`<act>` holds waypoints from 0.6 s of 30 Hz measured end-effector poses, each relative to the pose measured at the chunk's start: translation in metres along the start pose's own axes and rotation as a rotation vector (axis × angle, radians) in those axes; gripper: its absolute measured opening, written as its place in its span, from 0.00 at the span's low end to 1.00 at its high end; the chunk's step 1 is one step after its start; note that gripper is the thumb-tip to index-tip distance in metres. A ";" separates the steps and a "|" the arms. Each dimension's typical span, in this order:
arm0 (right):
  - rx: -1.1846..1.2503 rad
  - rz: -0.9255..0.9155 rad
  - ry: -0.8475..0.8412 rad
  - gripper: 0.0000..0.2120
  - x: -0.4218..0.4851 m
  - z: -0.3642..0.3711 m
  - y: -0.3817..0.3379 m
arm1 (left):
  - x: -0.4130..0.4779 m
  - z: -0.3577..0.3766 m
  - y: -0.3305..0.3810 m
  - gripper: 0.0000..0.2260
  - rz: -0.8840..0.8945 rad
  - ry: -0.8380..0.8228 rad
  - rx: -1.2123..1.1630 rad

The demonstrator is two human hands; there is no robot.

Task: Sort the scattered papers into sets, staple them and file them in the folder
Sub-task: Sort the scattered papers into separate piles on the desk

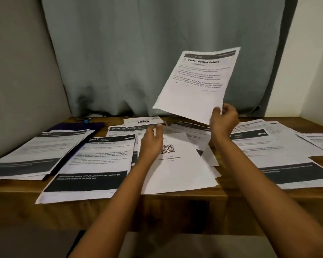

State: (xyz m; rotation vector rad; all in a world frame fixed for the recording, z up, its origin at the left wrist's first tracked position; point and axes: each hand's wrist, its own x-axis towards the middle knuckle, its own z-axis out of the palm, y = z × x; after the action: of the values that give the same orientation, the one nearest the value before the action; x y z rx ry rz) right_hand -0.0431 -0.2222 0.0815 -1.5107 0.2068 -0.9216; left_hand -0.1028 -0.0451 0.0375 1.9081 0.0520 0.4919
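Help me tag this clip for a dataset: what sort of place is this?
Probably a room at home: a wooden table against a grey curtain, strewn with printed sheets; the right hand holds the Water Potted Plants sheet.

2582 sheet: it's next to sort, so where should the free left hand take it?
Pinch the 2582 sheet at its near, dark-banded edge, from the front, with the left hand: it appears to overhang the table there, so fingers can slip underneath.

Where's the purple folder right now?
In the head view, the flat purple folder lies at the far left of the wooden table, partly under a white printed sheet, beside a small blue object.
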 end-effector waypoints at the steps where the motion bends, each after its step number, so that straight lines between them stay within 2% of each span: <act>1: -0.011 0.020 -0.048 0.06 -0.010 0.008 -0.002 | -0.001 -0.017 0.001 0.22 0.008 0.082 -0.019; 4: 0.009 0.062 -0.171 0.06 -0.048 0.035 -0.006 | -0.004 -0.071 -0.007 0.27 0.061 0.254 -0.027; 7: 0.013 0.085 -0.284 0.04 -0.092 0.063 -0.015 | -0.010 -0.121 -0.023 0.30 0.100 0.347 0.092; 11: 0.027 0.188 -0.433 0.03 -0.148 0.104 -0.023 | -0.022 -0.174 -0.054 0.33 0.112 0.373 0.269; 18: -0.005 0.277 -0.669 0.09 -0.235 0.160 -0.044 | -0.043 -0.250 -0.104 0.36 -0.005 0.421 0.478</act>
State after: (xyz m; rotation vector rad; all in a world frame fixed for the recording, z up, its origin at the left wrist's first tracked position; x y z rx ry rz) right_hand -0.1123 0.0536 0.0416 -1.6617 -0.0701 -0.1690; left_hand -0.2123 0.2047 0.0059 2.2302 0.4863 0.9355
